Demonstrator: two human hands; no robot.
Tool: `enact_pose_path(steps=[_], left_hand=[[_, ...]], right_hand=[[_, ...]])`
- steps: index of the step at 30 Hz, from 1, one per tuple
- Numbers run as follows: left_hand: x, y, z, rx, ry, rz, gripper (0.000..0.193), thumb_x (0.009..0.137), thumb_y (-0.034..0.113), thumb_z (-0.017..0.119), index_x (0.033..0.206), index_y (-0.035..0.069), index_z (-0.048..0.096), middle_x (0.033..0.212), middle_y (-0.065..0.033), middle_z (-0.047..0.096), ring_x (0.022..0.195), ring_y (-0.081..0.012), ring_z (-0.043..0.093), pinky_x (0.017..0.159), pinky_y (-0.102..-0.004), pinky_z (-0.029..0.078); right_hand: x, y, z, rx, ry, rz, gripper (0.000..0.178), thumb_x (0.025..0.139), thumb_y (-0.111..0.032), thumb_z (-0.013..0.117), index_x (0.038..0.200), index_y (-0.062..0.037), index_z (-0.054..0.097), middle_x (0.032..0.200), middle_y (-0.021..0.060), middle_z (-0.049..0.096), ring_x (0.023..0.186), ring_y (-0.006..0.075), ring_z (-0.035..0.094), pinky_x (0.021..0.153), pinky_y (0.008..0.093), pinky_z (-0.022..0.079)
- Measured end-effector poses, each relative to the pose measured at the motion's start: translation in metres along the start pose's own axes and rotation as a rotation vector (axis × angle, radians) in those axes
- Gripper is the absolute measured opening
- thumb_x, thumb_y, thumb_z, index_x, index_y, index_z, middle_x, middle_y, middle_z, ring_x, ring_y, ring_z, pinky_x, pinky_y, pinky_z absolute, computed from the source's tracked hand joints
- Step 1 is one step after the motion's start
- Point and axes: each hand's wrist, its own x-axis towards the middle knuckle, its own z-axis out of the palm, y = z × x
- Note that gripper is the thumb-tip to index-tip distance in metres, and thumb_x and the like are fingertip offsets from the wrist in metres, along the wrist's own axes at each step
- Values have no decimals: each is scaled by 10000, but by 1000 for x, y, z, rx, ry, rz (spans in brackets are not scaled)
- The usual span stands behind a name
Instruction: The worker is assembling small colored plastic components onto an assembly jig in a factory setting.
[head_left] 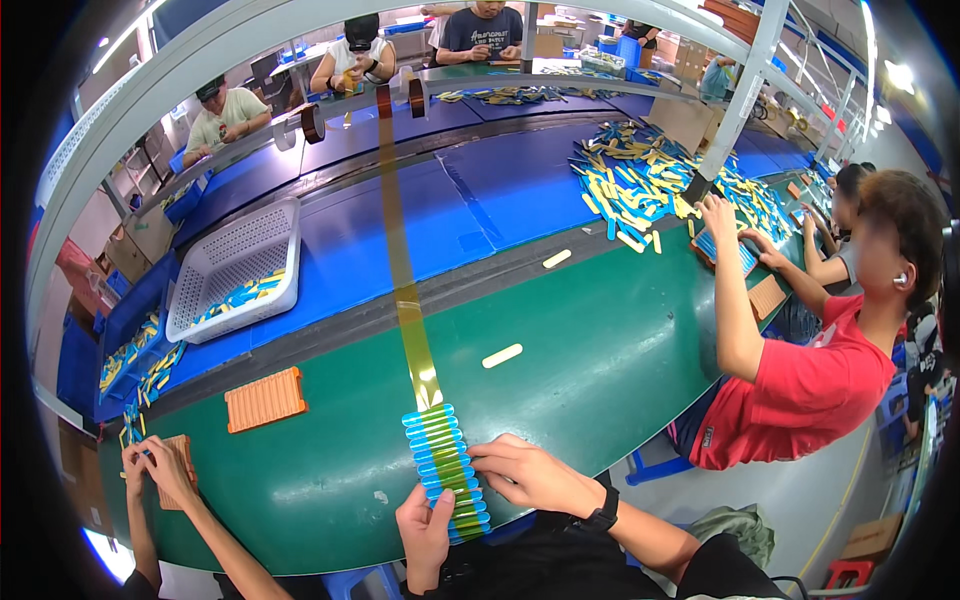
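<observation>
A row of flat, round-ended blue sticks (422,456) lies side by side in front of me, with clear yellow tape (400,262) running down its middle. The tape stretches up and away to a roll (384,102) on the far rail. At the row's near left edge my left hand (424,528) is closed, its thumb over the sticks. My right hand (532,476) has its fingers curled against the stick ends on the right side; its fingertips are partly hidden. The row's nearest end is close to the table's front edge.
On the green table (340,450) lie loose yellow sticks (502,355) and an orange grooved tray (265,400). A white basket (240,270) of sticks stands left; a large stick pile (640,185) lies right. Co-workers' hands (158,470) work at left, with a person in red (800,390) at right.
</observation>
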Motion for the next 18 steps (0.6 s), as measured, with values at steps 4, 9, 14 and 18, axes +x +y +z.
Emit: enact_pose_path(steps=[4, 9, 14, 18], left_hand=[[0, -3, -2, 27, 14, -2, 293, 1009, 49, 604, 1276, -72, 614, 1123, -110, 720, 959, -119, 675, 827, -256, 537], [0, -1, 0, 23, 17, 29, 292, 1009, 52, 608, 1274, -69, 616, 1132, -106, 716, 968, -113, 668, 834, -256, 533], [0, 0, 0, 14, 5, 14, 273, 1010, 55, 611, 1254, -67, 623, 1115, -101, 716, 963, -109, 666, 832, -256, 534], [-1, 2, 0, -8, 3, 4, 268, 1010, 58, 613, 1248, -65, 625, 1112, -97, 716, 959, -104, 665, 828, -252, 533]], right_hand=[[1, 0, -1, 9, -1, 1, 268, 851, 11, 637, 1114, -2, 684, 1242, 91, 660, 1039, 302, 611, 910, 382, 531], [2, 3, 0, 1, -15, -5, 283, 856, 3, 674, 1137, -16, 698, 1251, 101, 676, 1022, 287, 626, 889, 384, 536], [1, 2, 0, -11, -12, 12, 253, 857, 0, 637, 1104, 0, 691, 1237, 93, 663, 1040, 301, 608, 920, 386, 523], [2, 0, 0, -6, -26, 9, 252, 857, -1, 637, 1103, 2, 691, 1236, 94, 663, 1037, 300, 608, 916, 384, 523]])
